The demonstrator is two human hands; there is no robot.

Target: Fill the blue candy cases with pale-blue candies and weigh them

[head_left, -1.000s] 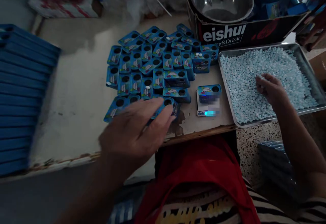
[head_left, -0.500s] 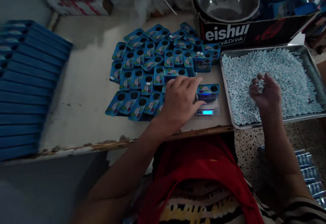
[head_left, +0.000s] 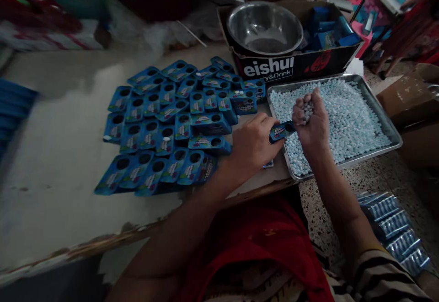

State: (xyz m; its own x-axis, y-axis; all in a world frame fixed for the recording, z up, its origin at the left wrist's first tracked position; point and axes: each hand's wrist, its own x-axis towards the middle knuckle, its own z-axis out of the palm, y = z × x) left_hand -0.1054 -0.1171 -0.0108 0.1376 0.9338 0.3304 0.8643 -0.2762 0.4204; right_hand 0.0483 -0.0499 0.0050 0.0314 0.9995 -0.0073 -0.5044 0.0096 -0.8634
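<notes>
My left hand (head_left: 254,141) grips a small blue box (head_left: 281,131) with a round hole in its top, tilted at the near left edge of the metal tray. Pale blue candies (head_left: 346,114) fill the tray (head_left: 379,148). Close beside the held box, my right hand (head_left: 313,121) is curled around a handful of candies (head_left: 307,111), above the tray. Partly hidden below my left hand is the scale (head_left: 268,164). Many similar blue boxes (head_left: 149,132) stand grouped to the left, a few with white candies on top.
Behind the tray, a black carton (head_left: 264,67) holds a steel bowl (head_left: 265,27) and more blue boxes. Long blue packs (head_left: 15,110) lie at the far left. The table's worn front edge (head_left: 103,246) runs nearby. Silvery packs (head_left: 398,224) rest on the floor at right.
My left hand has lifted the blue box off the scale and brought it to the tray. My right hand has moved close to the box with its candies. The view has shifted right.
</notes>
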